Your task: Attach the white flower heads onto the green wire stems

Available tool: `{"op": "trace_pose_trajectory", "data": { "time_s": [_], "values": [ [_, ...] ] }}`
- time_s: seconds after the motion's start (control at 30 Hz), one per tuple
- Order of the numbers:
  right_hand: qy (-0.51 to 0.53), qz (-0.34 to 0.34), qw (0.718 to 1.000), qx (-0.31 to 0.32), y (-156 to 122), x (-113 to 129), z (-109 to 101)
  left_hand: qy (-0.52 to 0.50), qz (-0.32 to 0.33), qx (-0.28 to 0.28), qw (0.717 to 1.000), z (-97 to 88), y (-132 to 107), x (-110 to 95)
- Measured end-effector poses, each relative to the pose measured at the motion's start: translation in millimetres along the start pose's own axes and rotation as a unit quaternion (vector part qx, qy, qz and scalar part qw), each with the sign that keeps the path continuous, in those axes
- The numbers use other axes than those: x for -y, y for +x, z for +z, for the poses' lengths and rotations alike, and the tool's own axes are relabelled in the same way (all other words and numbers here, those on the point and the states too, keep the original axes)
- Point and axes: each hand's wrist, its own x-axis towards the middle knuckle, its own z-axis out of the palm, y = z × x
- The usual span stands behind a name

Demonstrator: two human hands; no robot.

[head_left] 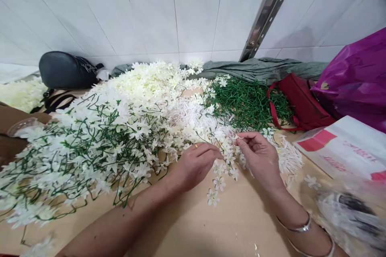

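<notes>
My left hand (199, 164), a ring on one finger, is closed with its fingertips together at the near edge of the flower heap. What it holds, if anything, is hidden. My right hand (261, 158) pinches a small white piece between thumb and index finger, a short way to the right. Loose white artificial flowers (219, 184) lie on the table between and below the hands. White flowers on green stems (108, 136) are heaped to the left. Bare green stems (247, 102) form a pile behind my right hand, and thin white strands (289, 156) lie beside it.
A black bag (68, 70) stands at the back left. To the right are a red bag (310, 100), a purple plastic bag (356, 76), a white and red box (346, 148) and clear plastic wrapping (346, 213). A metal strip (267, 18) leans on the tiled wall.
</notes>
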Motion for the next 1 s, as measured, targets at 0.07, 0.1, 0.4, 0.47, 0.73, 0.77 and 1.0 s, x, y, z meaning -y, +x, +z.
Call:
{"op": "trace_pose_trajectory", "data": {
  "time_s": [0.07,0.1,0.4,0.47,0.73,0.77,1.0],
  "values": [
    [0.0,0.008,1.0,-0.001,0,-1,0,0.032,0.014,0.018,0.999,-1.1,0,0],
    [0.0,0.01,1.0,-0.001,0,-1,0,0.051,0.014,0.023,0.998,-1.6,0,-1],
    [0.008,-0.001,1.0,0.014,0,-1,3,0.206,-0.072,0.058,0.974,-5.6,-3,10],
    [0.01,-0.009,1.0,0.023,-1,1,4,0.2,-0.065,0.059,0.976,-6.7,-3,12],
    [-0.015,-0.061,0.997,0.034,-2,4,7,0.178,-0.043,0.003,0.983,-8.4,2,8],
    [-0.014,-0.062,0.997,0.038,-2,4,7,0.177,-0.037,0.001,0.984,-8.3,3,8],
    [-0.018,-0.072,0.997,0.036,-3,6,9,0.169,-0.029,0.012,0.985,-6.5,2,7]
  ]
}}
